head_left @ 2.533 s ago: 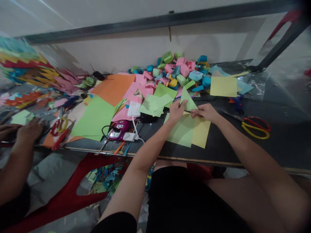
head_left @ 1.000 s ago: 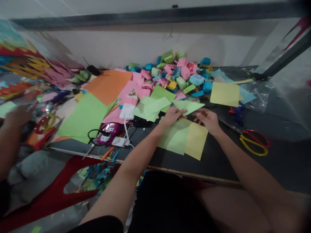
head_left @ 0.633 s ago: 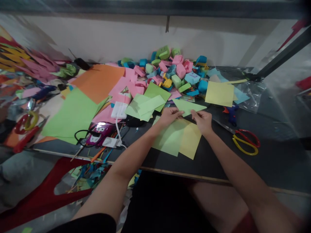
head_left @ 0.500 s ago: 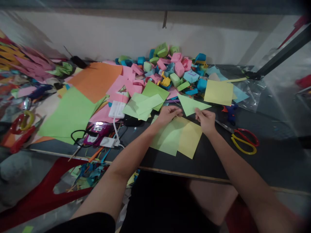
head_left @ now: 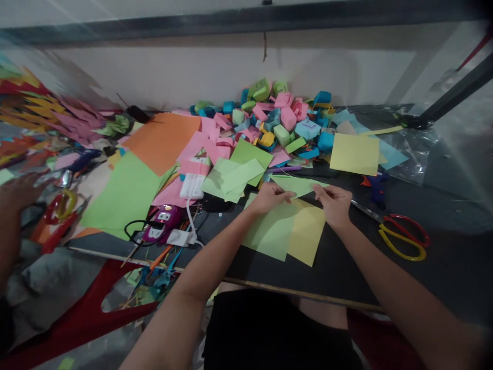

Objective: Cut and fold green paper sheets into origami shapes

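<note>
A light green piece of paper (head_left: 302,186), folded into a triangle, is held between my two hands just above the table. My left hand (head_left: 272,198) pinches its lower left part, the fingers curled. At its right corner, my right hand (head_left: 334,203) grips it between thumb and fingers. Beneath the hands lie a pale green sheet (head_left: 269,236) and a yellow sheet (head_left: 310,231), partly overlapping. To the right rest scissors (head_left: 402,234) with one red and one yellow handle.
Behind my hands is a heap of small folded paper pieces (head_left: 285,115). A white power strip (head_left: 191,186), a purple device (head_left: 166,221) and large orange (head_left: 165,139) and green sheets (head_left: 119,195) are on the left. Another person's hand (head_left: 19,198) shows at the far left.
The folded triangle has tilted, its top edge now flatter and lower. My view has shifted slightly up and left. Another person's hand has come in at the left edge.
</note>
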Demonstrator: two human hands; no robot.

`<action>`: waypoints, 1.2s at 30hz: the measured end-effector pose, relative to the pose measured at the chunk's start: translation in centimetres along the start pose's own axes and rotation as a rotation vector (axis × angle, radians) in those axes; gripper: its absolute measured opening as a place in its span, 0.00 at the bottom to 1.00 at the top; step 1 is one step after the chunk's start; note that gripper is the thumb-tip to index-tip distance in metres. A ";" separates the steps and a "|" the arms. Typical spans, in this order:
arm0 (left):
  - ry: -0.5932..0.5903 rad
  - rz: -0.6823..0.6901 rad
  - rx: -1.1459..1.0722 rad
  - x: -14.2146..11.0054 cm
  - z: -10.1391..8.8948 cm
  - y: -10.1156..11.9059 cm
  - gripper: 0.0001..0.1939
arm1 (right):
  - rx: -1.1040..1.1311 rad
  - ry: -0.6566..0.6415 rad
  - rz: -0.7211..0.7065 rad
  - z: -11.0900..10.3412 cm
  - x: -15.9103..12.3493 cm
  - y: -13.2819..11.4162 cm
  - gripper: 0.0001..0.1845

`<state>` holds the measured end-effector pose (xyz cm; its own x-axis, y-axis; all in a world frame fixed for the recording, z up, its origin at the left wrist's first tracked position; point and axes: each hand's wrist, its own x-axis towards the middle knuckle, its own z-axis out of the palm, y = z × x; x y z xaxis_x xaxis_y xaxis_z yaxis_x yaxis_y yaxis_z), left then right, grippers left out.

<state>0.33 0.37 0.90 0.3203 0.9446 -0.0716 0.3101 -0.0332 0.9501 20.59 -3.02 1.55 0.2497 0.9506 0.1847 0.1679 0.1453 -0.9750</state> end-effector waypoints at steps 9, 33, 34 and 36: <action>0.041 0.046 -0.014 0.4 0.2 -0.6 0.22 | 0.224 0.119 0.025 0.0 0.8 1.8 0.26; 0.406 0.182 -0.432 1.2 1.3 -1.0 0.24 | 0.108 -0.046 -0.036 1.0 0.1 1.6 0.23; 0.437 0.182 -0.435 1.2 1.3 -0.9 0.23 | 0.096 -0.059 -0.019 1.0 0.0 1.5 0.23; 0.488 0.183 -0.434 1.1 1.2 -1.0 0.22 | 0.064 -0.067 0.003 1.0 -0.1 1.3 0.23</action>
<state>1.43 1.02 -0.46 -0.1391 0.9787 0.1507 -0.1312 -0.1690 0.9768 19.82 -2.63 0.10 0.1855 0.9668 0.1755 0.1056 0.1579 -0.9818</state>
